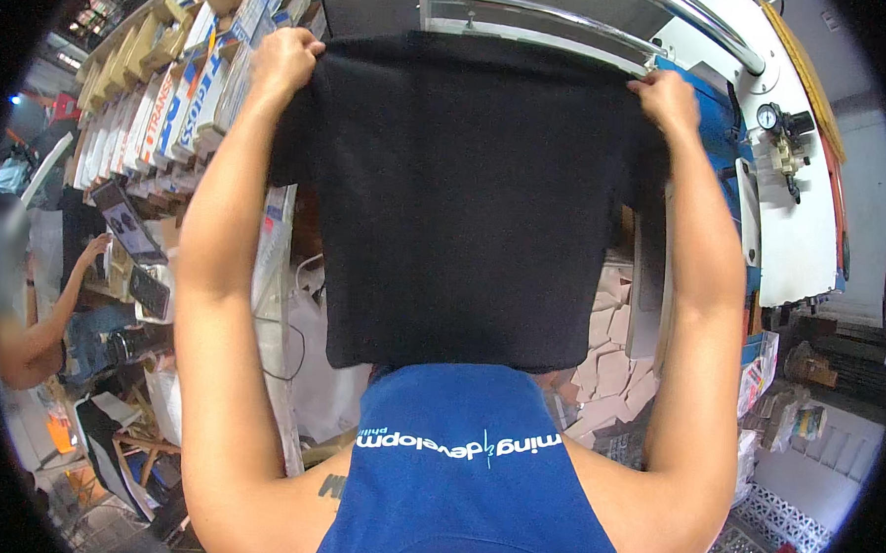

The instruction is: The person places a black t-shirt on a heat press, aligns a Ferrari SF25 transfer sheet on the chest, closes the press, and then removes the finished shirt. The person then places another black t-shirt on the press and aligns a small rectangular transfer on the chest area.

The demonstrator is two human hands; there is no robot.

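The floor (612,378), seen below the right hand (668,99), is covered in pale, irregular pieces. The room is closely filled on both sides: cartons (169,106) are stacked just left of the left hand (286,60), and a white panel (796,223) with a gauge (767,117) is mounted to the right of the right hand. A co-worker's arm (50,324) and a screen (127,221) are noted farther out, lower left of the left hand. The shirt (466,198), black, is suspended between the hands; its upper corners are pinched, the left hand being closed on one and the right hand on the other. The top edge is drawn nearly straight from hand to hand, with chrome bars (534,14) seen beyond it; whether they are touched cannot be told. The hem is hung well below both hands, close to the blue top (457,415) worn. Open room is left below the right hand, between shirt and forearm; a narrower gap is found below the left hand. Leftward, movement is bounded by the cartons.
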